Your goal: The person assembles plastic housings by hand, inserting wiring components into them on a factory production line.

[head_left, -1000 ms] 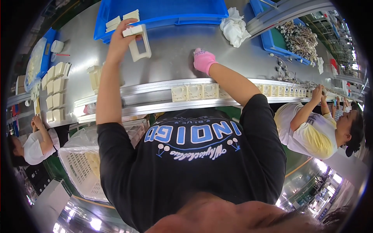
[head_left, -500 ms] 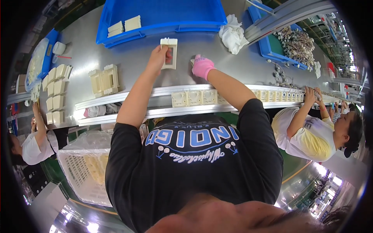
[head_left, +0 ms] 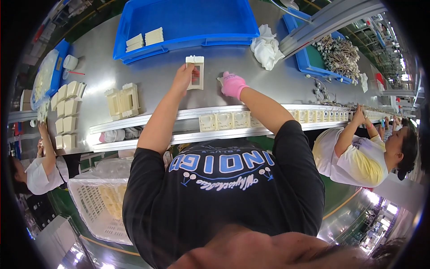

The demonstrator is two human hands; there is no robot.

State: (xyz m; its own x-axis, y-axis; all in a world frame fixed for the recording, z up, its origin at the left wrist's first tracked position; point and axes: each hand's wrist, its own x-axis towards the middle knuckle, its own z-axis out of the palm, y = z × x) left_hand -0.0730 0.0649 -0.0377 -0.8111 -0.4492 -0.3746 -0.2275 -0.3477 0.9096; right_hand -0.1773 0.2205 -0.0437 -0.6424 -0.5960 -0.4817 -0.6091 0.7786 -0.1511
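Observation:
My bare left hand (head_left: 182, 77) is closed on the left side of a cream plastic frame (head_left: 200, 80) with a rectangular opening. Its fingers show through that opening. To the right, my right hand (head_left: 234, 85) wears a pink glove and is curled closed over the metal tabletop. A small pale edge sticks out on its left side, but the hand hides what it is. Beyond both hands stands a large blue bin (head_left: 183, 42) with cream plastic strips (head_left: 154, 36) stacked in it. Left of my left arm, more cream frames (head_left: 122, 101) stand on the table.
A metal rail track (head_left: 188, 112) with a row of cream square boxes (head_left: 225, 120) runs in front of me. Cream parts (head_left: 67, 107) are stacked at left. White cloth (head_left: 266, 47) lies right of the bin, near a blue tray of wired parts (head_left: 338, 56). Co-workers sit on both sides.
The whole view has shifted slightly, with the table lower in the picture. Both hands keep nearly the same pose, and the left still grips the cream frame.

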